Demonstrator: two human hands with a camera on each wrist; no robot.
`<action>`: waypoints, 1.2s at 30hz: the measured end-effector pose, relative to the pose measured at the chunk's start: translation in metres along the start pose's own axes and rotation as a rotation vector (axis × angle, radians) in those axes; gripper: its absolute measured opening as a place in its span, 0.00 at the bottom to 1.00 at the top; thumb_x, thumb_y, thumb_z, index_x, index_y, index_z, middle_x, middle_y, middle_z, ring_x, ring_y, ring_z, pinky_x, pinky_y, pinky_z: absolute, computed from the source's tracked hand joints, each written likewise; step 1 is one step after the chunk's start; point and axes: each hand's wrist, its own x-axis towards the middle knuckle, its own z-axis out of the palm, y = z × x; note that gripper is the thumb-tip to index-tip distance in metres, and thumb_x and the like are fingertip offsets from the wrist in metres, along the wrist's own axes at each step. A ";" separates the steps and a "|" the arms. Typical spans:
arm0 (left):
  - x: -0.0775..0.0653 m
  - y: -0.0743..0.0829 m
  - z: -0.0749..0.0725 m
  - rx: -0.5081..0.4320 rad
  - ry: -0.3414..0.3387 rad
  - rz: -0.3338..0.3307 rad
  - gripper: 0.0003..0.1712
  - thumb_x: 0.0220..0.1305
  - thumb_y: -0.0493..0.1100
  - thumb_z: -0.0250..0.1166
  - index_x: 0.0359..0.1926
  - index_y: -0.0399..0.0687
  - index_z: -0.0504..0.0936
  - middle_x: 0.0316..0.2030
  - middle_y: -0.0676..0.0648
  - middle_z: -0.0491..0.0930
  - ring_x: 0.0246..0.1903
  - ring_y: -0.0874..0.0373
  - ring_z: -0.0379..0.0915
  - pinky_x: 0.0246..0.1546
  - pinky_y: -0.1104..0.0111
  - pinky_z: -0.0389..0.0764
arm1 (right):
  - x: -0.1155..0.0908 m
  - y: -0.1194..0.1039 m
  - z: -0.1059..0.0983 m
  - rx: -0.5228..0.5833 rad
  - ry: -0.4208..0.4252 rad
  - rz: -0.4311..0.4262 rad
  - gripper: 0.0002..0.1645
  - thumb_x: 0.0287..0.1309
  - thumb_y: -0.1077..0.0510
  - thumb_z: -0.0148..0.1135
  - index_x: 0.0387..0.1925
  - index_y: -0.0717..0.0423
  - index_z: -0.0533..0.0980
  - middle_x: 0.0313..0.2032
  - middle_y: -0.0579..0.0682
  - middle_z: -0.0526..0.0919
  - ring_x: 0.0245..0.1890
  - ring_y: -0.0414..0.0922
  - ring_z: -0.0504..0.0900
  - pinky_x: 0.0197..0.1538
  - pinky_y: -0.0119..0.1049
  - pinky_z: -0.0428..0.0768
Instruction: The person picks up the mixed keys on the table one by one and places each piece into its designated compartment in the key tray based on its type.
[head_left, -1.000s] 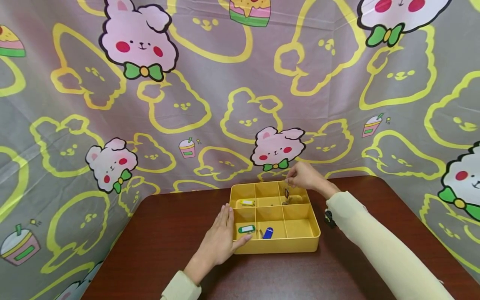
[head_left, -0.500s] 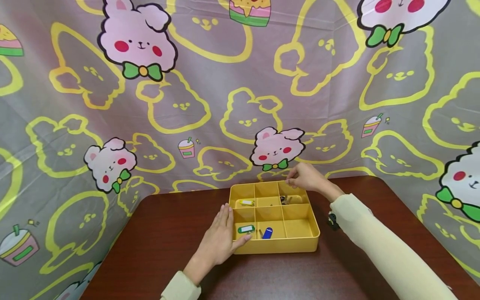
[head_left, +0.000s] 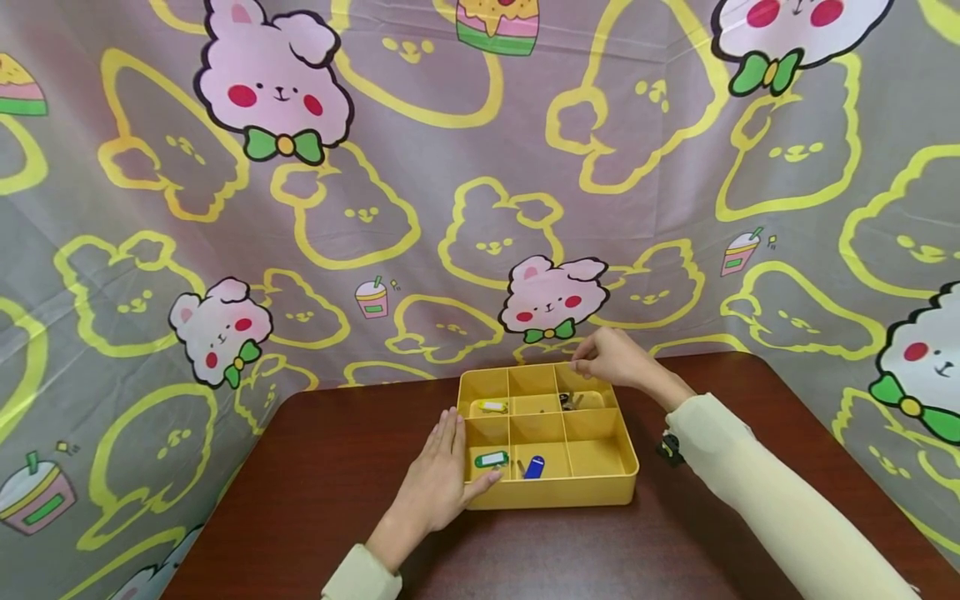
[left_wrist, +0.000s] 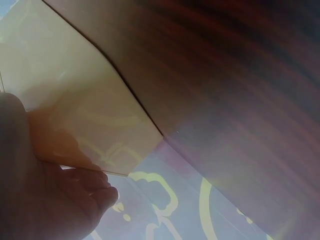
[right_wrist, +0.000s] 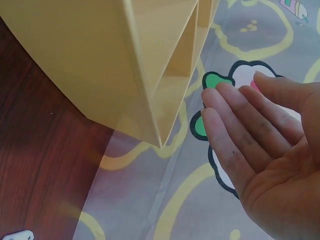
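Note:
A yellow divided box (head_left: 555,492) stands on the table. My left hand (head_left: 438,471) rests against its left side with straight fingers, the thumb over the front left corner. Above the back right compartment is my right hand (head_left: 617,358), its fingers (right_wrist: 245,120) loosely bent with nothing between them. Below it lies a key with a black tag (head_left: 566,402), partly hidden by the divider. A yellow key tag (head_left: 493,407) is in the back left compartment and a green key tag (head_left: 491,458) in the front left. The front middle one holds a blue key tag (head_left: 533,467) beside a key.
The dark brown table (head_left: 337,450) surrounds the box. Right behind it hangs a printed curtain (head_left: 420,208) with rabbit faces. A small black object (head_left: 670,448) shows under the right sleeve. A whitish object (right_wrist: 19,235) is cut off in the right wrist view's corner.
The key with the black tag, hanging from my right hand one second ago, has dropped into the back right compartment. My right hand stays above it. The left hand has not moved.

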 end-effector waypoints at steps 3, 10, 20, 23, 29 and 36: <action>0.000 0.000 0.000 -0.003 -0.001 -0.002 0.62 0.72 0.80 0.45 0.81 0.30 0.54 0.83 0.31 0.47 0.84 0.39 0.45 0.82 0.51 0.60 | -0.002 -0.002 -0.001 -0.004 0.001 -0.007 0.10 0.70 0.59 0.66 0.36 0.56 0.90 0.29 0.47 0.90 0.23 0.40 0.73 0.28 0.33 0.71; 0.000 0.002 -0.001 -0.005 0.004 0.006 0.62 0.72 0.80 0.45 0.80 0.29 0.54 0.83 0.31 0.47 0.84 0.39 0.45 0.82 0.50 0.60 | -0.011 -0.004 -0.008 -0.012 0.018 -0.020 0.10 0.70 0.57 0.66 0.39 0.55 0.91 0.32 0.48 0.91 0.26 0.40 0.77 0.32 0.34 0.74; 0.000 0.001 0.000 -0.015 -0.002 0.000 0.63 0.72 0.80 0.44 0.80 0.29 0.54 0.83 0.31 0.47 0.84 0.38 0.44 0.82 0.50 0.60 | -0.024 0.000 -0.015 -0.002 0.056 -0.065 0.09 0.69 0.56 0.68 0.41 0.55 0.90 0.35 0.49 0.93 0.34 0.39 0.87 0.39 0.37 0.83; -0.002 0.001 0.000 -0.025 -0.007 -0.007 0.62 0.72 0.80 0.45 0.81 0.29 0.54 0.83 0.31 0.47 0.84 0.38 0.43 0.82 0.50 0.60 | -0.028 0.004 -0.015 0.000 0.066 -0.066 0.09 0.69 0.55 0.68 0.42 0.55 0.91 0.38 0.50 0.93 0.36 0.39 0.88 0.42 0.40 0.85; -0.002 0.001 0.000 -0.024 0.003 -0.003 0.62 0.72 0.80 0.45 0.80 0.29 0.55 0.83 0.31 0.48 0.84 0.38 0.44 0.81 0.50 0.60 | -0.037 0.010 -0.015 0.001 0.088 -0.044 0.11 0.69 0.54 0.68 0.43 0.56 0.90 0.39 0.51 0.93 0.38 0.42 0.88 0.43 0.42 0.85; -0.002 0.001 -0.001 -0.019 -0.003 0.001 0.62 0.72 0.80 0.45 0.81 0.29 0.54 0.83 0.31 0.46 0.84 0.38 0.43 0.82 0.50 0.59 | -0.047 0.018 -0.015 -0.028 0.118 -0.029 0.10 0.68 0.55 0.69 0.42 0.56 0.90 0.37 0.48 0.93 0.37 0.40 0.88 0.41 0.41 0.85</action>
